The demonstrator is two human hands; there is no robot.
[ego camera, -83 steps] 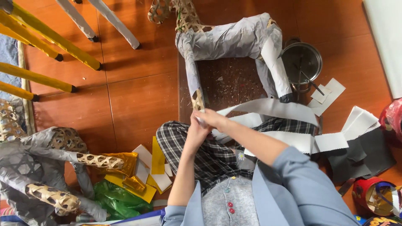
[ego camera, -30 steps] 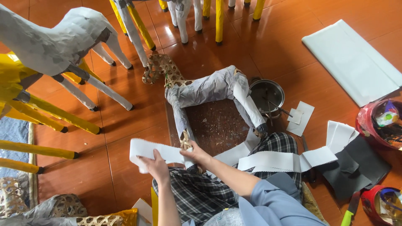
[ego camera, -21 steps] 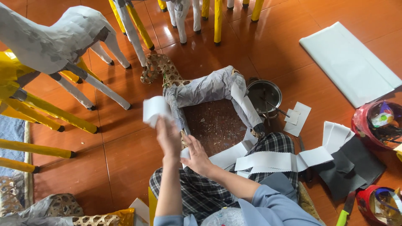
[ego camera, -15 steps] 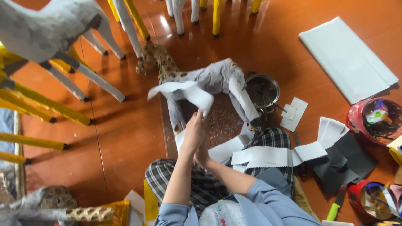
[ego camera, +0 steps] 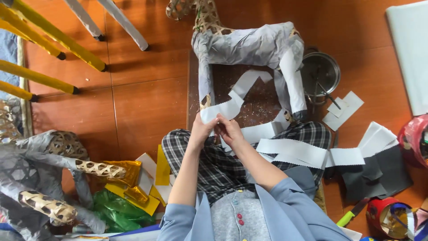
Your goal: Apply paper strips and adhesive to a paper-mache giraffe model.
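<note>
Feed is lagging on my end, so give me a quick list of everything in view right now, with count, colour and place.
Paper strip: one, white, zigzag edge, held in both hands over the frame.
Woven animal frame: one, covered in grey paper, top centre on the floor.
Metal pot: one, silver, right of the frame.
Loose paper strips: several, white, across the lap and to the right.
Dark sheets: a few, grey, lower right.
Yellow legs: several, upper left.
Foil pieces: several, gold, with green plastic, lower left.
Second woven frame: one, partly grey-papered, far left.
Left hand: pinches the strip.
Right hand: pinches the strip beside it.
</note>
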